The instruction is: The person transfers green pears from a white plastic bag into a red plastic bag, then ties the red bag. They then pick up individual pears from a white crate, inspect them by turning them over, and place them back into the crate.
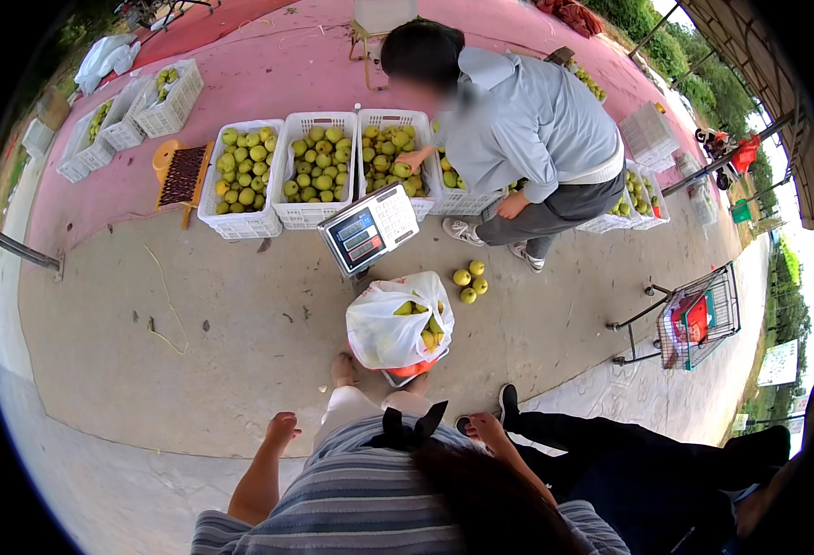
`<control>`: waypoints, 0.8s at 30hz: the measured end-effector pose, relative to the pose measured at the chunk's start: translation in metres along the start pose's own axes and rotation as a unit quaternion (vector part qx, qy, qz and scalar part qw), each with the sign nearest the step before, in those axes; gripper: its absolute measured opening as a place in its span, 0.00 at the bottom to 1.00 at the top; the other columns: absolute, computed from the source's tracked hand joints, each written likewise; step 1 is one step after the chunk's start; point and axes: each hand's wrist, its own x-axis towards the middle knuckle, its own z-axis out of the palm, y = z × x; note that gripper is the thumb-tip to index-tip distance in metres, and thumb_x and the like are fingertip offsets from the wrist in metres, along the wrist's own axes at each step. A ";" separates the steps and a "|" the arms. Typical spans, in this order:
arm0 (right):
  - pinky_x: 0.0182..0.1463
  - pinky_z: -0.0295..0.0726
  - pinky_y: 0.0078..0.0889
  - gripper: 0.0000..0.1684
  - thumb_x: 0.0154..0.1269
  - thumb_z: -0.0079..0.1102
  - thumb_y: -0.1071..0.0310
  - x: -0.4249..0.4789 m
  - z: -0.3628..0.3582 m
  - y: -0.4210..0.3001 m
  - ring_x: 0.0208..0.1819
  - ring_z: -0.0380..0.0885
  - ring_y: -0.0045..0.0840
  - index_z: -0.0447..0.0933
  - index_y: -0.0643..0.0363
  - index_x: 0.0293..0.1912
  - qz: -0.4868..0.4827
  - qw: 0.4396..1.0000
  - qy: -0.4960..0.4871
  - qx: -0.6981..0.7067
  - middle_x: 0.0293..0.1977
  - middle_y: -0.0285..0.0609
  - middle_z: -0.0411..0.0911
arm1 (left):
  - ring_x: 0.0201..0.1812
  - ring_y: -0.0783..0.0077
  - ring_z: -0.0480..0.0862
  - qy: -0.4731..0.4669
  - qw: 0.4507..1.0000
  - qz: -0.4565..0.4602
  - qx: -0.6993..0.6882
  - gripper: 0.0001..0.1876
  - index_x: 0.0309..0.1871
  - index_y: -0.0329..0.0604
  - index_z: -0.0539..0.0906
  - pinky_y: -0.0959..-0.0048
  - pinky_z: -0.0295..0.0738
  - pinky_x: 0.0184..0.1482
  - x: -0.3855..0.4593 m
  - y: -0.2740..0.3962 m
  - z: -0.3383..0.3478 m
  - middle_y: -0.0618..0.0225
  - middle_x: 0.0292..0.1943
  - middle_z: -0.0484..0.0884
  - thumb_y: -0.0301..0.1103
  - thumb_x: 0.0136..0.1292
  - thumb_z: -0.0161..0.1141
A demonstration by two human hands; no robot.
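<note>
My left hand hangs at my left side, empty, its fingers loosely curled and apart. On the other side, my right hand also hangs empty, near a dark-clothed person's shoes. Before my feet, a white plastic bag full of yellow-green pears sits on the platform of an electronic scale. Red-orange material shows under the bag. Beyond it stands the scale's display and keypad head, tilted towards me. Several loose pears lie on the concrete right of the bag. Neither hand touches the bag.
White plastic crates of pears line the pink ground cover. A person in a light shirt bends over them, one hand in a crate. A bead-seat stool stands left, a shopping cart right. Someone in dark clothes is close on my right.
</note>
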 end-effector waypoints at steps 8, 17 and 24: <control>0.41 0.82 0.35 0.20 0.76 0.51 0.57 0.023 0.001 0.028 0.39 0.82 0.28 0.73 0.62 0.57 0.009 1.000 -0.008 0.009 0.43 0.46 0.82 | 0.34 0.63 0.90 0.012 1.000 0.016 -0.019 0.16 0.56 0.35 0.79 0.71 0.80 0.28 -0.002 0.006 -0.003 0.58 0.40 0.86 0.29 0.67 0.53; 0.40 0.83 0.30 0.16 0.74 0.53 0.59 0.033 0.009 0.005 0.36 0.82 0.24 0.75 0.59 0.52 -0.007 1.000 -0.023 0.010 0.37 0.42 0.83 | 0.33 0.62 0.90 0.023 0.997 0.017 -0.068 0.15 0.53 0.34 0.80 0.71 0.79 0.27 -0.006 -0.020 -0.007 0.58 0.40 0.86 0.29 0.67 0.53; 0.40 0.83 0.34 0.18 0.76 0.53 0.59 0.036 0.025 -0.001 0.37 0.82 0.30 0.72 0.62 0.56 -0.004 0.999 -0.035 -0.013 0.40 0.48 0.82 | 0.34 0.62 0.90 0.008 0.999 0.013 -0.038 0.14 0.52 0.34 0.80 0.70 0.81 0.30 -0.005 -0.041 -0.028 0.59 0.40 0.86 0.29 0.66 0.53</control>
